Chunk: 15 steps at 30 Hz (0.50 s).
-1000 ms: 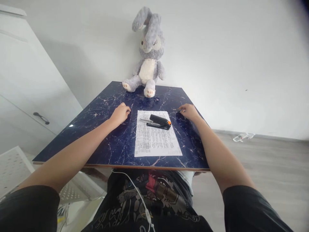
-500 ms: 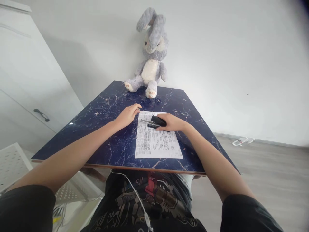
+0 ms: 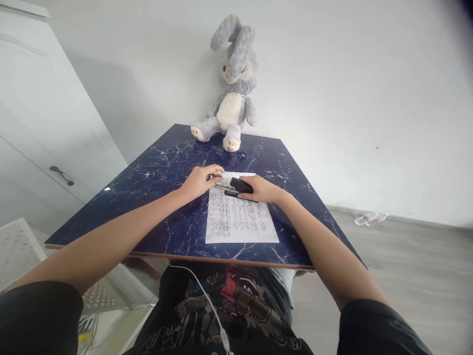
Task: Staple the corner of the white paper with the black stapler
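Note:
On the printed sheet of paper (image 3: 242, 222) my right hand (image 3: 260, 189) grips a black stapler (image 3: 241, 185) from its right end. The stapler's top is lifted, and a thin metal rail pokes out to the left. My left hand (image 3: 201, 180) is at the sheet's upper left corner, by the tip of that rail. Its thumb and fingers curl toward each other in a pinch. Something small and dark shows between them, too small to name. I cannot tell whether the fingertips touch the rail.
A grey plush rabbit (image 3: 232, 111) sits at the back of the blue marbled table (image 3: 185, 224), against the wall. To the left are a white cabinet (image 3: 48, 123) and a white perforated chair (image 3: 20, 246). A small packet (image 3: 370, 218) lies on the floor at right.
My left hand has moved right and slightly nearer to me, bringing its fingers to the stapler's metal rail. The right hand still holds the stapler in nearly the same spot.

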Motion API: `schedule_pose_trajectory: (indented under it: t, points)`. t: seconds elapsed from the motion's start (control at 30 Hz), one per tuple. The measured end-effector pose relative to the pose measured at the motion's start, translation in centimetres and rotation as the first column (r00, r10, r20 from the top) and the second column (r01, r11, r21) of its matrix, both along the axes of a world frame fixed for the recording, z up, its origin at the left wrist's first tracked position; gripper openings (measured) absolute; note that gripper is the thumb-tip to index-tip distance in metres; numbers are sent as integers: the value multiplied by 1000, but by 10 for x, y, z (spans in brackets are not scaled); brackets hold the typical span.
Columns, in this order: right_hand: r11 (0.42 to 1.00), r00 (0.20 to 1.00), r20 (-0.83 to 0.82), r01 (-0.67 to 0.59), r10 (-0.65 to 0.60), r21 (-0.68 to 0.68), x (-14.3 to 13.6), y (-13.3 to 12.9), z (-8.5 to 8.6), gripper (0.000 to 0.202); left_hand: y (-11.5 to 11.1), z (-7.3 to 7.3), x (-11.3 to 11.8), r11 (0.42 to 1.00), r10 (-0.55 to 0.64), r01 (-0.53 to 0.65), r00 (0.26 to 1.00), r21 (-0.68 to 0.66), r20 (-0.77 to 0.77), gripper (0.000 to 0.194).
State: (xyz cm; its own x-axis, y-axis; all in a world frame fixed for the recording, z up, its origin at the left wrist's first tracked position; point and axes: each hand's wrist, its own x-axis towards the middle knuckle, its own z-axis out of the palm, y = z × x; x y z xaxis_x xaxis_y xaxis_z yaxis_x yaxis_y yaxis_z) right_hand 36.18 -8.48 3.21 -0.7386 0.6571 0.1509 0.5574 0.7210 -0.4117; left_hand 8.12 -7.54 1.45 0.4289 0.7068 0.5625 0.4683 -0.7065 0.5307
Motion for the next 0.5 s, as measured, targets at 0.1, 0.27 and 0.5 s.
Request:
schedule_pose_trajectory:
  t: [0.1,0.27,0.5]
  points:
    - [1000,1000,6,-7,7,5,1,1,-2,25,1,-1,0,999,-14,14,1000,-29,4,19]
    - [1000,1000,8,-10,10,24,1,3,-4,24,1,-2,-1,999,-36,36,999,-10,27,19]
    - [1000,1000,23,1,-1,1,0,1,-1,25,0,-1,1,987,-147,145,989,68,24,20]
